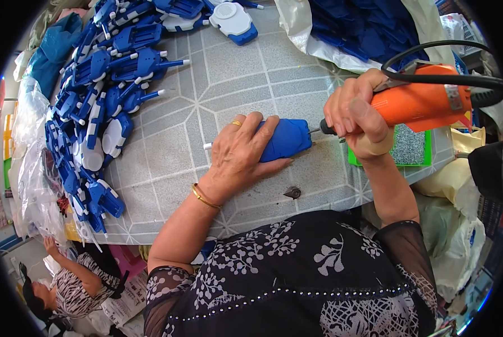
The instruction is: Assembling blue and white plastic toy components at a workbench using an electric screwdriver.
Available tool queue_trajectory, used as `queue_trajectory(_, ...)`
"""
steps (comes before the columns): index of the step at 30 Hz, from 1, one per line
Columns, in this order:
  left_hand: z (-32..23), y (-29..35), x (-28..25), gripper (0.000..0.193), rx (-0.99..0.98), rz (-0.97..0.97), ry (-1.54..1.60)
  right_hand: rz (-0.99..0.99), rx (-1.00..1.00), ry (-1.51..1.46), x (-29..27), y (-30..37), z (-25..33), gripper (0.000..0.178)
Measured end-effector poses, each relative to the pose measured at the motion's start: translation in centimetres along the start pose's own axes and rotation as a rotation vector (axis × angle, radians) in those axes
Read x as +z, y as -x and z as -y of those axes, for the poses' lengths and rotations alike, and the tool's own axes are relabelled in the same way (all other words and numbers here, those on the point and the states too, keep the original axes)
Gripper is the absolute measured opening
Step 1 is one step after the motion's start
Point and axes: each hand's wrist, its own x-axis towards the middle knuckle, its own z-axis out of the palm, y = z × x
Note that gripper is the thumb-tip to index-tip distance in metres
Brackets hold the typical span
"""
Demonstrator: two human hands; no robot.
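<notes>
Lying on the table, a blue plastic casing (pixel 286 138) with a white tip at its left end is held down by my left hand (pixel 241 147), whose fingers wrap over it. My right hand (pixel 359 115) grips an orange electric screwdriver (pixel 423 100) near its black front end. The tool lies nearly level, and its thin bit meets the right end of the casing. Just under my right hand stands a green tray (pixel 429 150) full of small silvery screws. The palm side of my left hand is hidden.
Blue and white plastic assemblies (pixel 97 67) are heaped along the table's left side. One white and blue piece (pixel 232 21) lies at the back. A white sack (pixel 296 28) of blue parts stands at back right. A black cable (pixel 442 80) loops beside the tool. Another person (pixel 77 286) is at lower left.
</notes>
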Motion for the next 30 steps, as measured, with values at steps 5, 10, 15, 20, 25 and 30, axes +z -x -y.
queue_trajectory(5,-0.2,-0.3,-0.1,0.076,-0.001,0.012,-0.016,0.027,-0.027,0.091,0.7,-0.1,0.1,0.025)
queue_trajectory(10,-0.5,-0.5,-0.5,0.076,0.0,0.023,-0.031,0.084,-0.033,0.171,0.9,0.0,-0.1,0.027)
queue_trajectory(15,0.2,0.7,-0.7,0.076,-0.02,0.022,0.008,0.105,-0.101,-0.007,0.6,-0.1,-1.3,0.018)
queue_trajectory(20,-1.5,3.5,-7.1,0.075,-0.1,-0.094,-0.141,-0.15,-0.281,0.004,-2.5,-1.2,2.6,0.028)
queue_trajectory(25,-4.3,17.1,-18.6,0.066,-0.528,-0.393,-0.051,-0.285,-0.158,0.557,-8.4,-0.9,2.8,0.066)
queue_trajectory(30,-5.7,36.4,-16.3,0.053,-1.1,-0.395,0.152,-0.571,-0.597,1.243,-7.6,2.2,3.3,0.062)
